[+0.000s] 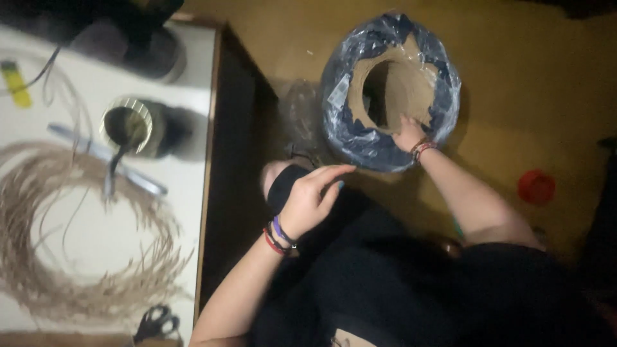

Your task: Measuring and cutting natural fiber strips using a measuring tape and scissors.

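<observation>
Right hand (409,133) grips inner cardboard edge of plastic-wrapped roll (390,92) (on floor, far right). Left hand (310,198) hovers nearby, fingers loosely curled, holding nothing visible.

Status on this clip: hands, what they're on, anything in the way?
Right hand gripping cardboard core rim of plastic-wrapped roll. Left hand open, hovering beside roll, holding nothing. Nothing between hands and roll; red lid off to the side.

Left grip (313,196) loose; right grip (409,133) reaching.
</observation>
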